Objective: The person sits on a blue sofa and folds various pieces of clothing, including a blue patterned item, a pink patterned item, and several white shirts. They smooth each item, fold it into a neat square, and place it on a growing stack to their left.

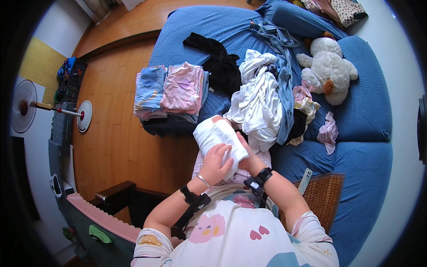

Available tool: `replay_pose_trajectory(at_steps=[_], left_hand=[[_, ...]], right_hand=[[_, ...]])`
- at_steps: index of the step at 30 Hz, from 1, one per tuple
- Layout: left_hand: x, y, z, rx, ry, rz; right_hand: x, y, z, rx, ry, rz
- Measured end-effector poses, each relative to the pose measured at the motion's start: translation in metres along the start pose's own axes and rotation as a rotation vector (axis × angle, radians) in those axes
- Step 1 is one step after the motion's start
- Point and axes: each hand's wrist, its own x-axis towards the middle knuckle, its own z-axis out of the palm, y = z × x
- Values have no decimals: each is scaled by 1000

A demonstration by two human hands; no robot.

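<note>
A folded white garment (217, 136) with a pinkish patch at its far end rests between my two hands, above my lap. My left hand (216, 162) lies on its top face, fingers bent over the cloth. From the right side and below, my right hand (248, 154) supports the bundle, its thumb along the edge. Just beyond is a loose heap of white clothes (257, 106) on the blue sofa cover. To the left of the heap stand two neat stacks of folded clothes, a blue-topped stack (149, 89) and a pink-topped stack (182, 87).
A black garment (223, 66), blue jeans (283, 76) and a small pink cloth (328, 132) lie on the sofa (360, 173). A plush dog (328, 68) leans at the right. Near my right elbow are a phone (305, 180) and woven mat (325, 192). A fan (25, 106) stands left.
</note>
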Motion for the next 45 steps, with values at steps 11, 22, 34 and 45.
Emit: replay_pose_trajectory(at_steps=[11, 22, 34, 45], left_hand=[[25, -33, 19, 592, -335, -202], [38, -108, -27, -475, 92, -1148], [49, -95, -69, -1422, 188, -708], [-51, -132, -106, -837, 121, -1101]], right_hand=[[-49, -12, -53, -519, 351, 19], [-18, 1, -52, -579, 325, 61], [-47, -46, 30, -1514, 252, -716], [-76, 2, 12, -2166, -114, -480]])
